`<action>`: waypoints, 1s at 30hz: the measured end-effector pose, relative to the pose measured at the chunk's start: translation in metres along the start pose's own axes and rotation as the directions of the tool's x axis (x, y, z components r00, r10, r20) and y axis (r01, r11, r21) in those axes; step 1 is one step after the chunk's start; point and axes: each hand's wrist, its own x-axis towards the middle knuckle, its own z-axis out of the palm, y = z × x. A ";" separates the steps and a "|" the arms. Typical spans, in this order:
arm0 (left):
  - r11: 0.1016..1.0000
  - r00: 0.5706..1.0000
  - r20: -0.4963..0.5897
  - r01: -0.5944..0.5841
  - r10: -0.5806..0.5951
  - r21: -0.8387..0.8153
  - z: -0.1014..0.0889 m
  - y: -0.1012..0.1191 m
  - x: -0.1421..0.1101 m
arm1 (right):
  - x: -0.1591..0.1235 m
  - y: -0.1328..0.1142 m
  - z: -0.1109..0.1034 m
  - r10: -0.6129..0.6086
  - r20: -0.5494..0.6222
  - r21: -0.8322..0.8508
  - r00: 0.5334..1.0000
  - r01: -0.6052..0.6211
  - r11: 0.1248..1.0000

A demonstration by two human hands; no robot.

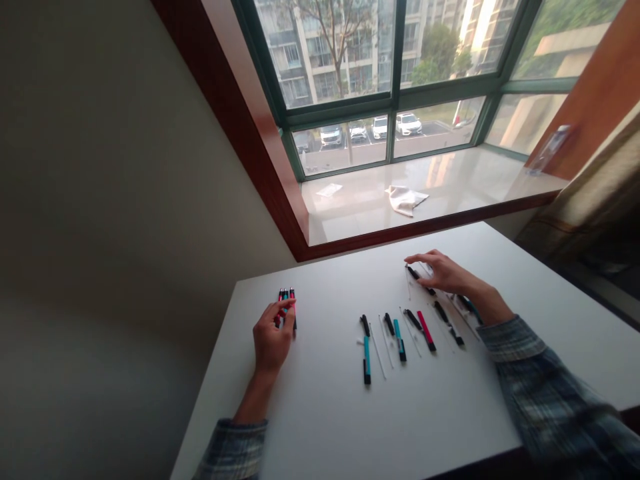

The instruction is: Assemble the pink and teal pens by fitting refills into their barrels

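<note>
My left hand (pixel 273 337), at the left of the white table (pixel 320 400), has its thumb and forefinger closed at a pink pen (pixel 293 294). That pen lies beside a small group of assembled pens (pixel 281 293), partly hidden by my fingers. Over the far right part, my right hand (pixel 447 273) has its thumb and forefinger spread above a black pen part (pixel 414 273). Its forefinger tip is close to that part's end; contact is unclear. Nearer me lie teal barrels (pixel 367 357), a pink barrel (pixel 427 331), black pen parts (pixel 389 324) and thin white refills (pixel 377 351).
More pen parts (pixel 467 307) lie partly behind my right wrist. Beyond the table, a crumpled white cloth (pixel 406 199) and a flat white piece (pixel 329 191) rest on the windowsill (pixel 360 220). A clear bottle (pixel 549 151) stands at its right end. A wall is on the left.
</note>
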 end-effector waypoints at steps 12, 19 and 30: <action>0.999 0.999 0.000 -0.046 0.046 -0.028 -0.005 0.007 -0.003 | 0.002 -0.002 -0.002 -0.044 -0.034 -0.012 0.998 0.044 0.999; 0.908 0.988 0.151 0.096 -0.036 -0.408 0.030 0.076 -0.016 | -0.001 -0.087 0.018 -0.324 -0.285 0.037 0.902 0.348 0.937; 0.787 0.902 0.425 0.319 -0.081 -0.528 0.074 0.108 -0.030 | -0.003 -0.110 0.035 -0.391 -0.218 0.100 0.894 0.419 0.903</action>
